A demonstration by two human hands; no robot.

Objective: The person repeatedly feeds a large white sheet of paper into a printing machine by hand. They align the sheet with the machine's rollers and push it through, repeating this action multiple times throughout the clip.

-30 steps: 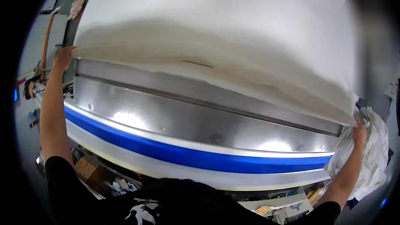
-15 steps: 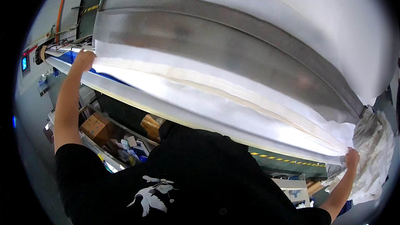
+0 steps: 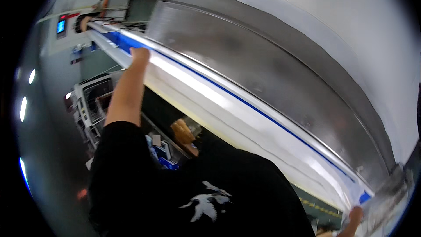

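A long piece of white fabric [image 3: 228, 105] stretches between my two hands, along the trough at the front of a wide machine. My left hand [image 3: 140, 55] is closed on its far-left end, beside a blue strip [image 3: 125, 40] on the machine. At the lower right my right hand [image 3: 356, 214] grips the other end, blurred, close to a small blue patch [image 3: 365, 197]. Behind the fabric slopes a broad grey metal plate [image 3: 263, 70], bare on its surface. The fingertips of both hands are hidden.
White sheeting [image 3: 342, 22] hangs over the top of the machine. Crumpled translucent plastic [image 3: 392, 197] bunches at the right end. Below the trough are a brown wrapped package [image 3: 183, 131] and a bin of small items. A lit panel [image 3: 61, 26] sits on the left wall.
The fabric has come off the metal plate and down toward me, baring the plate's lower edge and a long blue line. Both hands have lowered with it, and the view has turned left.
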